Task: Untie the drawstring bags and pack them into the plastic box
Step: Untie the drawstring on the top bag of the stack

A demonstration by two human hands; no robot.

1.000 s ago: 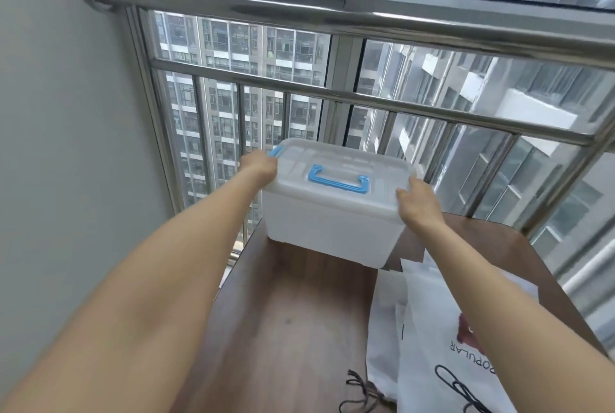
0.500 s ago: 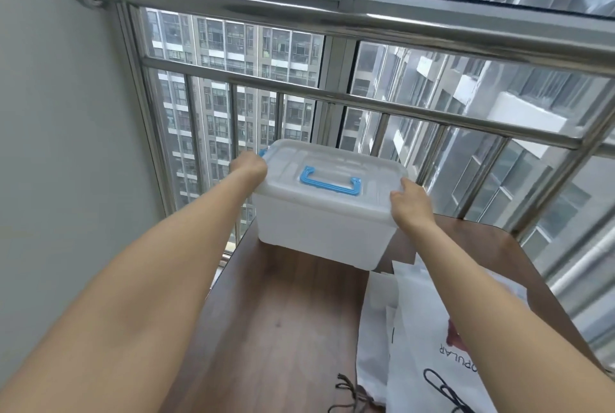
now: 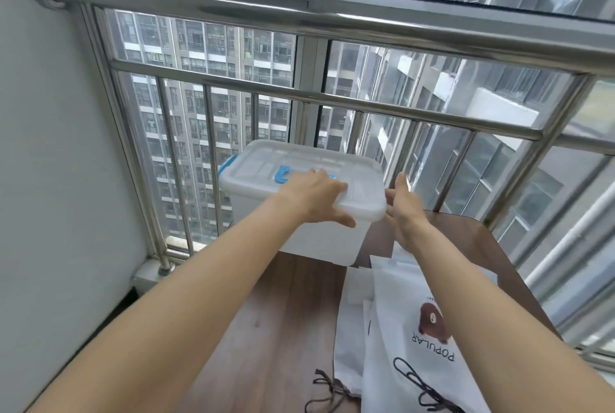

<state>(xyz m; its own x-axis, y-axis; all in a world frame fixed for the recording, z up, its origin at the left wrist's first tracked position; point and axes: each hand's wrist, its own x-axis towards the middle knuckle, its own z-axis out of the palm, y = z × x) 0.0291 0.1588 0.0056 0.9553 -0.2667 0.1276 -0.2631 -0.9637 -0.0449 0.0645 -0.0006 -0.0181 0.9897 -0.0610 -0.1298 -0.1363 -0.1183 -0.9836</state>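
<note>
Two bare hands reach forward over a wooden table point(image 3: 283, 322). The left hand point(image 3: 314, 194) lies flat on the lid point(image 3: 266, 164) of the plastic box point(image 3: 319, 239), fingers straight and spread, covering part of the blue handle point(image 3: 283, 174) on top. The right hand point(image 3: 404, 204) sits just beside the box's right end, fingers straight and loosely apart, holding nothing; whether it touches the lid's edge cannot be told. The box is translucent white, its lid on, with a blue latch point(image 3: 228, 164) at its left end, and it stands at the far end of the table close to the steel railing point(image 3: 382, 106). Nearer the person, on the right part of the table, lies a pile of white drawstring bags point(image 3: 399, 329); the top one bears a brown bear print and the word POPULAR. Dark cords point(image 3: 327, 392) trail from the pile at the near edge. Behind the railing, a window point(image 3: 206, 120) shows tall apartment blocks. A pale wall point(image 3: 50, 179) stands to the left.
</note>
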